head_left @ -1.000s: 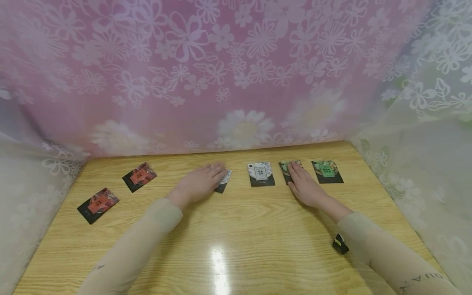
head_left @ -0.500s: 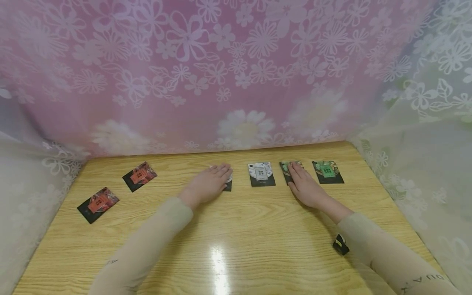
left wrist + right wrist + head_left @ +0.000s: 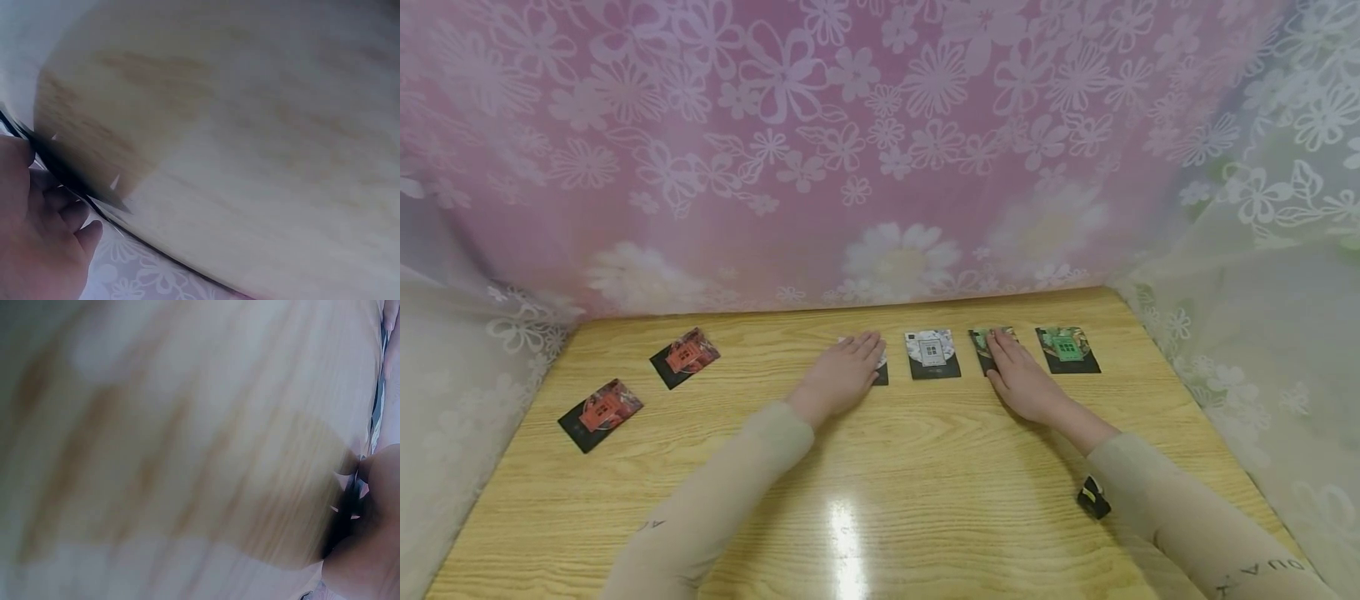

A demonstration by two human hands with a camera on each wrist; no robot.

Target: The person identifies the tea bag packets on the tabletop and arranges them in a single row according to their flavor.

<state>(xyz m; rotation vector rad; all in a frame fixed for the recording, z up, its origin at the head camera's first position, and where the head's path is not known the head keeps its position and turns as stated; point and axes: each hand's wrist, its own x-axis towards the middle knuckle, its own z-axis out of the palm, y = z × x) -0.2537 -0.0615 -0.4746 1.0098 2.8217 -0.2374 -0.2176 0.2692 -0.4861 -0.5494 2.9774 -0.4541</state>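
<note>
Pink cloth (image 3: 880, 125) hangs behind the wooden bench (image 3: 940, 467).

The left hand (image 3: 837, 372) lies palm down, fingers straight and side by side, over a white packet (image 3: 882, 376), mostly covered; a second white packet (image 3: 932, 354) lies between the hands. The right hand (image 3: 1024, 382), fingers also straight, rests on a green packet (image 3: 981, 351), with another green packet (image 3: 1068, 350) just to its right. Farther left lie two slanted red packets (image 3: 685, 357), well apart from the left hand. A small black thing (image 3: 1093, 499) sits beside the right sleeve (image 3: 1180, 508).
</note>
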